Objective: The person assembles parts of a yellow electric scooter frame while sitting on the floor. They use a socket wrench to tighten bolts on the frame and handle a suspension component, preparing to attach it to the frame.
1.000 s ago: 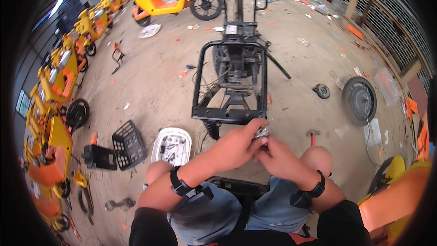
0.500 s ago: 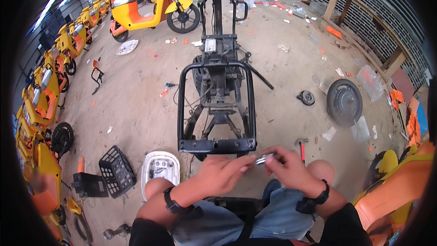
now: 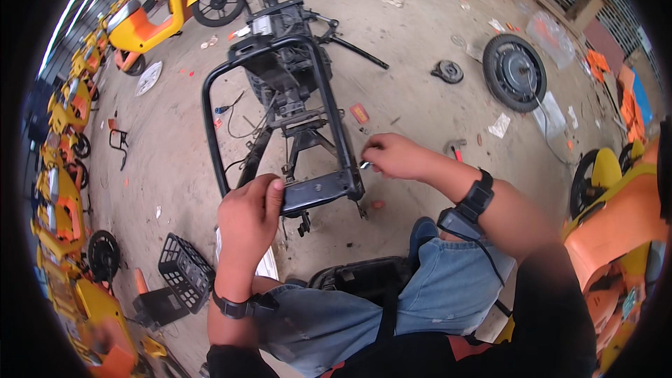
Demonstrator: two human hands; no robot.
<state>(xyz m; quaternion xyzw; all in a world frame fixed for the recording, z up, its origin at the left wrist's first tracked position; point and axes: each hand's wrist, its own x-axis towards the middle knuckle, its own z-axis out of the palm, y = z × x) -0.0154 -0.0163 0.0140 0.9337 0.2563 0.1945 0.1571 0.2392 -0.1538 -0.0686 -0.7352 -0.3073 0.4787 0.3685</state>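
Observation:
A bare black scooter frame (image 3: pixel 323 190) stands in front of me, its looped tube and flat rear crossbar nearest to me. My left hand (image 3: pixel 246 218) is closed around the left end of that crossbar, with the thumb on top. Beside the crossbar's right end, my right hand (image 3: pixel 397 157) pinches a small shiny metal piece (image 3: pixel 365 165). Its tip lies close to the side of the frame; whether it touches cannot be made out. The fingers hide most of the piece, so its exact kind does not show.
Right of the frame lie a red-handled hammer (image 3: pixel 458 155), a round black part (image 3: pixel 446 71) and a wheel (image 3: pixel 495 77) with a cable. A black crate (image 3: pixel 187 273) sits at lower left. Yellow-orange scooters line the left side; another orange body (image 3: pixel 609 238) stands close on my right.
My hands have parted: the left has taken hold of the crossbar, and the right has carried the metal piece to the frame's right side. The view has turned, so the frame appears tilted.

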